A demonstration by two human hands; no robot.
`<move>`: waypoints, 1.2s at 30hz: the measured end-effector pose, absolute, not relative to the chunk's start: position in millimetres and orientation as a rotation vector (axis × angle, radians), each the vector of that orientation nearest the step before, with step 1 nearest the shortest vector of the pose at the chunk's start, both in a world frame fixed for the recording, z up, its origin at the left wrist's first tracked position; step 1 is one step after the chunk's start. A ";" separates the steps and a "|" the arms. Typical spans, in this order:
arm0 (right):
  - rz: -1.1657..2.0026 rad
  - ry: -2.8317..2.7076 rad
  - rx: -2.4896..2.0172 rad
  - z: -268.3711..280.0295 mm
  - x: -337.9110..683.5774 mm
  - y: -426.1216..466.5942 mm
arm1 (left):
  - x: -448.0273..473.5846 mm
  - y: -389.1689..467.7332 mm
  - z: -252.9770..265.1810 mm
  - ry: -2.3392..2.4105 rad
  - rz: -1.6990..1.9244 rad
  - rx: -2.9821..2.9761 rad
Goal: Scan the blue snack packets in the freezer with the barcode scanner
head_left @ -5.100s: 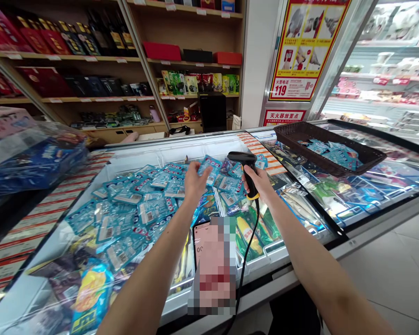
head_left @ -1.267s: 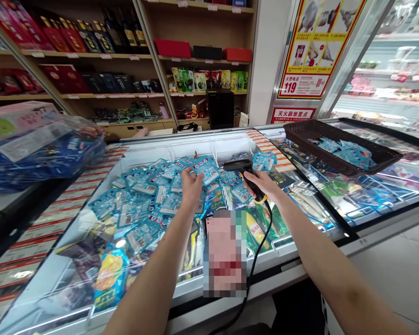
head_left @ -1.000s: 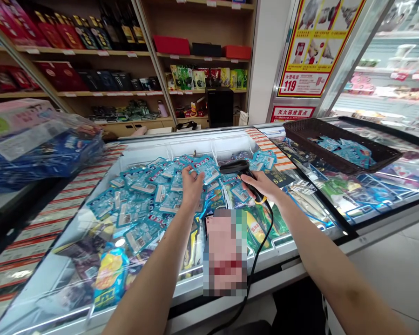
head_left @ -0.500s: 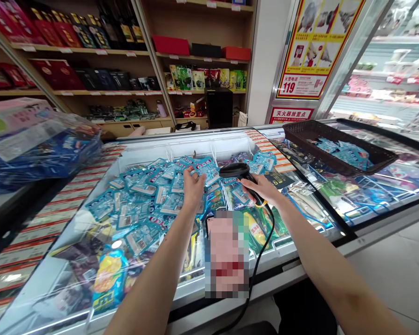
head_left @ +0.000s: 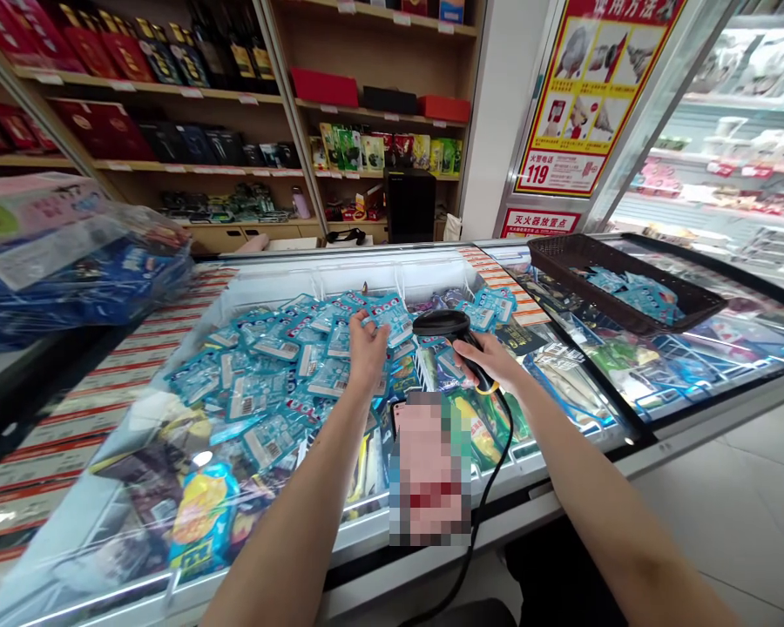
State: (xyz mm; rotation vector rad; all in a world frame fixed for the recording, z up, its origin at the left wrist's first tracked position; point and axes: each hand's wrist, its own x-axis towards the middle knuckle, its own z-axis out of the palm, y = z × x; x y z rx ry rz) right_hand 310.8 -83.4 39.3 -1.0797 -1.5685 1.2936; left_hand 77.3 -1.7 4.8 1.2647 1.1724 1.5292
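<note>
Scanner (head_left: 442,324) held beside blue packet (head_left: 395,319) at shop freezer (head_left: 699,440)

The blue packet is pinched at its near edge by the left hand (head_left: 368,348), apparently so that most of its printed face is left uncovered. The scanner is clasped by its handle in the right hand (head_left: 493,361), its head brought just beside the packet, presumably to bring the two face to face. The hands are held apart, with packet and scanner head between them. Slack is left in the cable (head_left: 510,425), which is draped over the front edge, likely so that movement is not hampered. A heap of similar packets (head_left: 254,396) is spread to the left, seemingly for easy reach; whether it is borne by the glass cannot be told. A phone (head_left: 424,444), its screen masked, is laid near the front edge, perhaps for quick viewing. More packets are gathered in a brown basket (head_left: 689,305), whose walls probably stop any sliding.
</note>
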 end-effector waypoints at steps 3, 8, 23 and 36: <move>1.278 -1.558 -1.075 40.9 310.1 -83.9 | 77.2 -2.2 4.5 1.208 1.535 1.300; 1.292 -1.545 -1.067 41.6 307.7 -84.9 | 76.2 -1.9 4.0 1.270 1.568 1.313; 1.269 -1.113 -1.072 33.4 324.1 -60.3 | 66.3 -6.5 17.0 1.721 1.540 2.037; 1.268 -1.073 -1.023 31.0 327.8 -45.5 | 94.4 -10.7 17.9 1.279 0.962 2.735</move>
